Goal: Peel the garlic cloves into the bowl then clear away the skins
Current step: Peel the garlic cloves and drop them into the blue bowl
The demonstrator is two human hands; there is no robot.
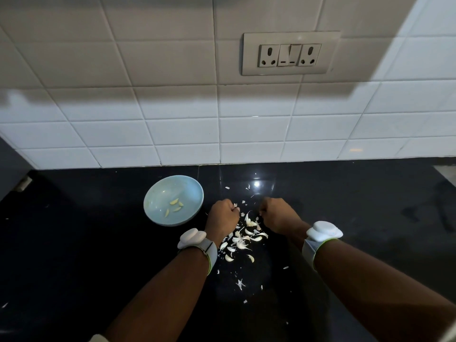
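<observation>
A pale blue bowl stands on the black counter, with several peeled yellowish garlic cloves in it. Right of the bowl lies a heap of white garlic cloves and skins. My left hand is curled just above the heap's left side, and a small white piece of garlic shows at its fingertips. My right hand is curled on the heap's right side; what its fingers hold is hidden. Both wrists wear white devices on straps.
Loose bits of skin are scattered over the black counter before and behind the heap. A white tiled wall with a socket and switch plate rises behind. A pale surface shows at the far right edge.
</observation>
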